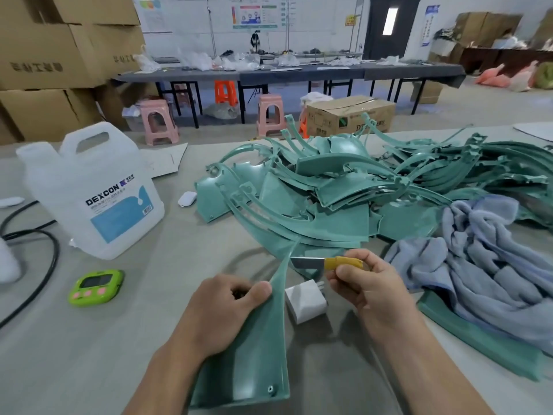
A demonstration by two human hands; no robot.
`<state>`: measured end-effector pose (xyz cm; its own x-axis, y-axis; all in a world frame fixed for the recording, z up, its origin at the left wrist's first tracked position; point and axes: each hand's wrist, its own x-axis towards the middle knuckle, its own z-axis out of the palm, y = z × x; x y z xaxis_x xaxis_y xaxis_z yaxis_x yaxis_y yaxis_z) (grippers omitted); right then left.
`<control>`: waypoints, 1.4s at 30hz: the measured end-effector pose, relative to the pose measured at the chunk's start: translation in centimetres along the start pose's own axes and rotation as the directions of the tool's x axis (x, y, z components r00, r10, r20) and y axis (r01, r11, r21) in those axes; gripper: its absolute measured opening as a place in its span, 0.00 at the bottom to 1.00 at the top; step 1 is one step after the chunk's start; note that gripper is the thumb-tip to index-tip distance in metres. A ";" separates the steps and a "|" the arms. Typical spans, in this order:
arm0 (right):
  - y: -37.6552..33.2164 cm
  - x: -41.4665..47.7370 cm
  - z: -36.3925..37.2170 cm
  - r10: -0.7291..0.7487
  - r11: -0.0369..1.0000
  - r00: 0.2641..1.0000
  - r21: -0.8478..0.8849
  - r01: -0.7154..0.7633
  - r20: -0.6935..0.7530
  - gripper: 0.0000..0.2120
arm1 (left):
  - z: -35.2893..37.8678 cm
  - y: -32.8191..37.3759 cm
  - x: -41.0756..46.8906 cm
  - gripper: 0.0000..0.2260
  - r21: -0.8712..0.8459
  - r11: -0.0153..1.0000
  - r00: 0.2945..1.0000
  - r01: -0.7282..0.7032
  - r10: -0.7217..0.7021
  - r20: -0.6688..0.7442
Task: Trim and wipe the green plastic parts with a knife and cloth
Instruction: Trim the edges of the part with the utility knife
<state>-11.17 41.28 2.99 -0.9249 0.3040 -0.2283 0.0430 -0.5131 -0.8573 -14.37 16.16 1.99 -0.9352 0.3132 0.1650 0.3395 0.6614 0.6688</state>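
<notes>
The left hand grips the green part and the right hand pinches the knife, blade at the edge just beyond the left thumb; best shave lightly, away from that thumb.

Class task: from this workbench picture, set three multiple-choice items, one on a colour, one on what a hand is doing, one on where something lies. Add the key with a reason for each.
1. The handle of the knife is
A. yellow
B. red
C. black

2. The left hand is
A. lying flat and open
B. gripping a green part
C. holding the knife

3. The cloth lies
A. in the left hand
B. folded over the knife
C. to the right of the right hand

Key:
1 A, the handle shows yellow beside the bare blade.
2 B, thumb and fingers curl round the part's edge.
3 C, it lies heaped on the table beyond the right hand.
</notes>
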 end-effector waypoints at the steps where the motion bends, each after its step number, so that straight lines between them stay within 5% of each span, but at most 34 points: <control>1: 0.0 0.0 0.0 -0.047 0.997 0.998 -0.066 0.044 -0.044 0.14 | 0.1 0.1 0.0 0.29 0.017 1.000 1.000 0.008 -0.008 0.015; 4: 0.0 0.8 -0.7 -0.137 0.975 0.963 -0.206 0.089 -0.234 0.14 | 0.4 0.5 0.1 0.32 0.067 0.998 1.000 0.003 -0.005 0.030; 6: 0.0 1.2 -1.7 -0.267 0.880 0.914 -0.465 0.101 -0.306 0.14 | 0.4 0.7 0.0 0.31 0.080 0.997 1.000 0.008 -0.011 0.026; 9: 0.2 0.8 -2.5 -0.513 0.369 0.852 -0.922 0.114 -0.100 0.10 | 0.3 0.9 -0.1 0.28 0.051 0.999 1.000 -0.002 0.002 0.002; 14: 0.3 0.8 -2.5 -0.366 -0.011 0.925 -0.994 0.105 0.102 0.12 | -0.8 0.5 -0.2 0.30 -0.070 0.997 1.000 -0.023 0.024 0.013; 20: 0.4 0.5 -2.2 -0.335 -0.126 0.931 -0.986 0.107 0.144 0.06 | -2.9 -0.8 -0.4 0.26 -0.220 0.974 0.990 0.045 -0.073 -0.122; 22: 0.4 0.4 -2.2 -0.383 -0.092 0.909 -0.986 0.137 0.162 0.12 | -2.9 -0.9 -0.4 0.25 -0.162 0.986 0.992 0.034 -0.053 -0.117; 25: 0.7 0.5 -2.5 -0.463 0.114 0.878 -0.975 0.192 0.119 0.16 | -2.0 -0.4 -0.3 0.26 -0.057 0.998 0.999 -0.020 0.019 -0.029; 28: 1.2 0.6 -1.9 -0.504 0.374 0.859 -0.873 0.313 0.092 0.16 | -1.1 0.1 0.3 0.36 -0.050 0.997 0.998 -0.056 0.058 0.040; 31: 1.7 0.1 -1.0 -0.479 0.502 0.865 -0.762 0.409 0.149 0.15 | -1.3 -0.2 1.0 0.33 -0.130 0.991 1.000 0.023 -0.024 -0.007; 38: 1.5 -0.6 -0.1 -0.407 0.551 0.895 -0.733 0.398 0.180 0.19 | -2.7 -1.3 0.4 0.32 -0.456 0.872 0.966 0.177 -0.242 -0.088; 42: 1.0 -1.6 1.2 -0.297 0.391 0.906 -0.828 0.403 0.301 0.07 | -3.2 -1.4 0.3 0.28 -0.543 0.826 0.969 0.149 -0.233 -0.088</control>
<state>-10.07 39.33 3.02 -0.9645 0.1866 0.1869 -0.0433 0.5863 -0.8089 -15.38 13.19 3.40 -0.9937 0.0893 0.0681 0.0865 0.2227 0.9710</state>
